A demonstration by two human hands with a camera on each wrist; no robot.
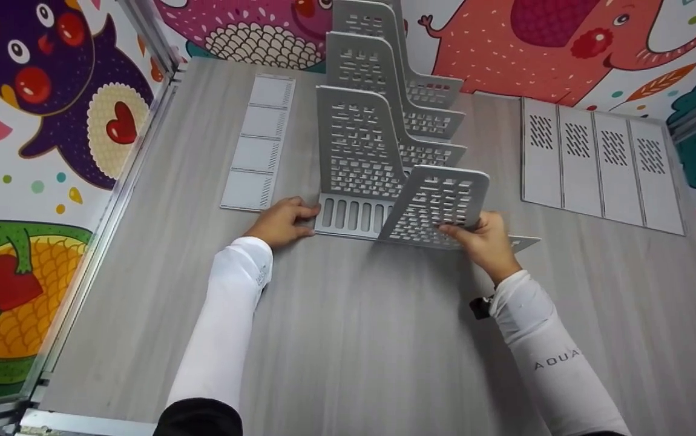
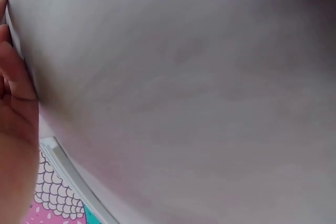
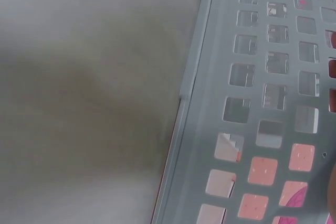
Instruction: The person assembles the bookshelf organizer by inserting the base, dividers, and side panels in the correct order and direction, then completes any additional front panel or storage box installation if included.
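A grey desktop file rack point(image 1: 357, 151) with upright, perforated dividers stands at the middle of the table. Its slotted base point(image 1: 354, 217) shows at the front left. My left hand point(image 1: 284, 223) holds the front left corner of this base between thumb and fingers. With my right hand point(image 1: 486, 242) I pinch the front divider panel point(image 1: 436, 203), thumb on its near face and fingers behind. That panel leans to the right, while the dividers behind it are upright. In the right wrist view the perforated panel point(image 3: 262, 93) fills the right side. Only part of the left hand point(image 2: 16, 87) shows in the left wrist view.
A folded-flat white panel strip point(image 1: 257, 142) lies left of the rack. A wider white panel with slotted sections point(image 1: 602, 163) lies at the back right. Metal frame rails point(image 1: 103, 236) edge the table, and walls with cartoon animals stand behind and left.
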